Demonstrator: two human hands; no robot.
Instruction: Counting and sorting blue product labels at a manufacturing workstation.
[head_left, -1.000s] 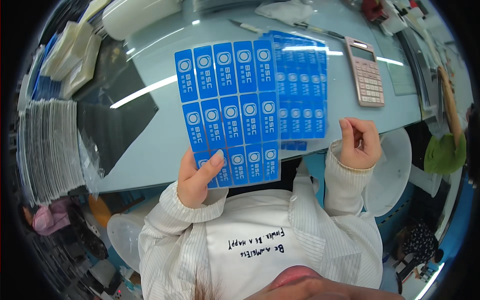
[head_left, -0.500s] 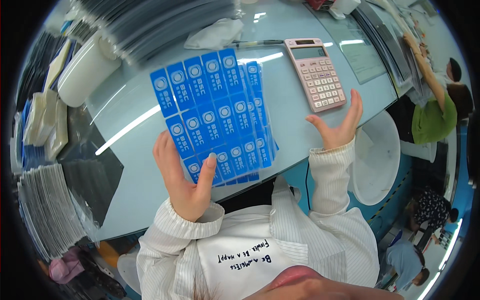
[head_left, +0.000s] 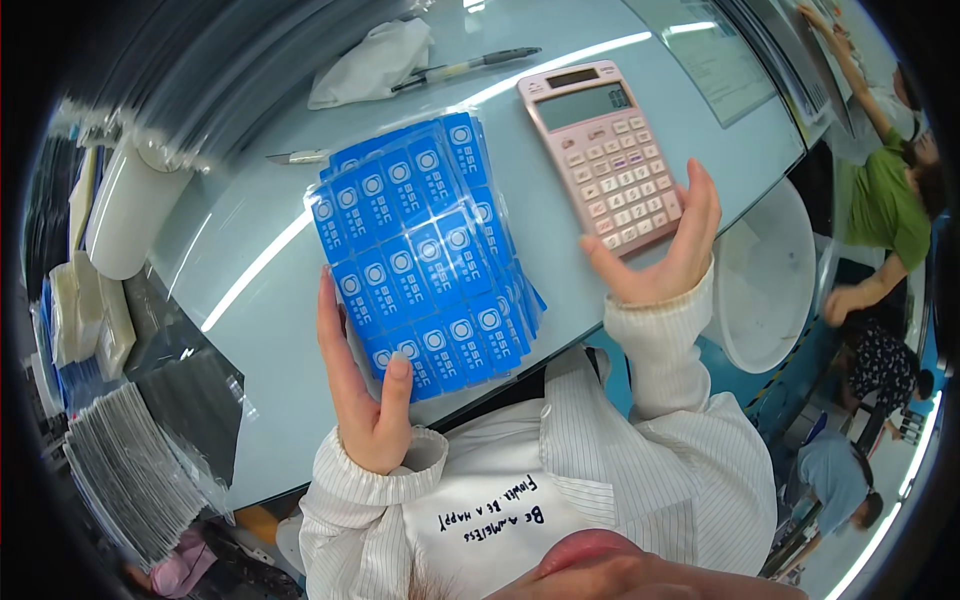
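A stack of clear-covered sheets of blue labels (head_left: pixel 420 260) lies on the glass-topped table, its layers slightly fanned at the right. My left hand (head_left: pixel 368 410) grips the stack's near left corner, thumb on top and fingers along the left edge, partly hidden. To the right of the stack is a pink calculator (head_left: pixel 608 165) with a grey display and pale keys. My right hand (head_left: pixel 655 262) is around its near end, thumb at the lower left corner and fingers at the right side; the fingertips underneath cannot be seen.
Beyond the stack lie a crumpled white cloth (head_left: pixel 370 65), a pen (head_left: pixel 470 66) and a slim pointed silver tool (head_left: pixel 298 157). A white roll (head_left: pixel 125 210) and piled grey sheets (head_left: pixel 130 470) stand at left. A white tub (head_left: pixel 765 285) sits right of the table. Other people work at far right.
My right hand has gone from beside the calculator to around its near end; the calculator looks larger and tilted. The top blue sheet has come down onto the stack. The view has shifted.
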